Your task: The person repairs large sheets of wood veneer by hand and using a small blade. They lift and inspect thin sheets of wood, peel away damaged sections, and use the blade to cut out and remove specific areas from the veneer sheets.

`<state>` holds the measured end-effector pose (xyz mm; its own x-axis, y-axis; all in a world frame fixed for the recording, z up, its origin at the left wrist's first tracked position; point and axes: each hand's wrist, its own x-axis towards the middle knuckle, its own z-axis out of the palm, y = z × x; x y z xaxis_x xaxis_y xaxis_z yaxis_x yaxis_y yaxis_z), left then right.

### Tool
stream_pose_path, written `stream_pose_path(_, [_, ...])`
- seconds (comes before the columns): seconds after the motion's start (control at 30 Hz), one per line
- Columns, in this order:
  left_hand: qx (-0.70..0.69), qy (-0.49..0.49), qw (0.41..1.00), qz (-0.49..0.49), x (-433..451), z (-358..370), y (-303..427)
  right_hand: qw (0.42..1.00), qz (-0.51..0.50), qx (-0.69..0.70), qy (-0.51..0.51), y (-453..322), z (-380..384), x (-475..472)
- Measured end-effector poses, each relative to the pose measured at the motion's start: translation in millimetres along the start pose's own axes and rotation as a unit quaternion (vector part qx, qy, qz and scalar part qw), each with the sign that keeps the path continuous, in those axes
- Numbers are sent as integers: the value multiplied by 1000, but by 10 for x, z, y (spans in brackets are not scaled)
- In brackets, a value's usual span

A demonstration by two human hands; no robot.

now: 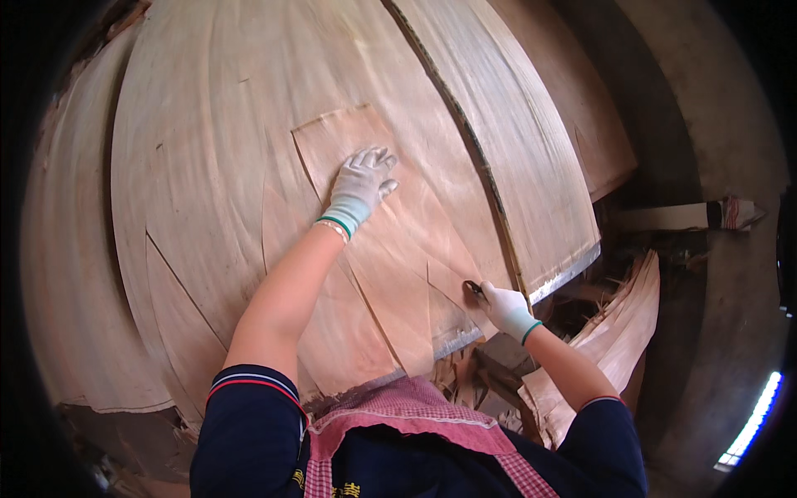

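My left hand (364, 177), in a white work glove with a green-edged cuff, lies flat on a loose strip of wood veneer (336, 127), fingers slightly spread. The strip rests on a large pale veneer sheet (205, 155) and runs back towards my body. Lower right, my gloved right hand (507, 308) grips a small dark tool (473, 287), possibly a knife; its blade cannot be made out. That hand is at the near edge of the sheets, beside a pointed veneer piece (451, 283) and a long narrow dark strip (464, 121).
Another veneer sheet (75, 249) lies at the left. A metal-like edge (566, 274) borders the work surface at right. Torn veneer scraps (598, 348) pile up below it. A pale bar with a wrapped end (672, 216) juts out at far right.
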<state>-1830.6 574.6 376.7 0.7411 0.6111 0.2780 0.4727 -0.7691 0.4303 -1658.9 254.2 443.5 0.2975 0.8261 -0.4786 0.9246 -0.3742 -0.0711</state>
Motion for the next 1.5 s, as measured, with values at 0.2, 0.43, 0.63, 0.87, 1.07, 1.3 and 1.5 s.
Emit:
stream_pose_path(0.2, [-19, -80, 997, -14, 96, -220, 172, 988, -42, 44, 145, -923, -696, 1561])
stream_pose_path(0.43, [6, -123, 992, -42, 35, -186, 49, 983, 1, 71, 167, -885, -168, 920])
stream_pose_path(0.63, [8, -102, 994, -26, 77, -139, 80, 936, 185, 210, 213, -653, 490, -356])
stream_pose_path(0.87, [285, -12, 954, 95, -218, 402, -61, 904, 143, 320, 247, -287, 338, -120])
stream_pose_path(1.07, [237, 43, 970, 5, -341, 326, 689, 927, 38, 157, 337, -1012, -509, -1048])
stream_pose_path(1.3, [-47, 122, 991, -8, -558, -412, 779, 906, -113, 249, 324, -1521, -1291, -937])
stream_pose_path(1.5, [-361, 360, 848, -146, -1673, -1011, 507, 844, -144, 356, 375, -1844, -1882, -1678])
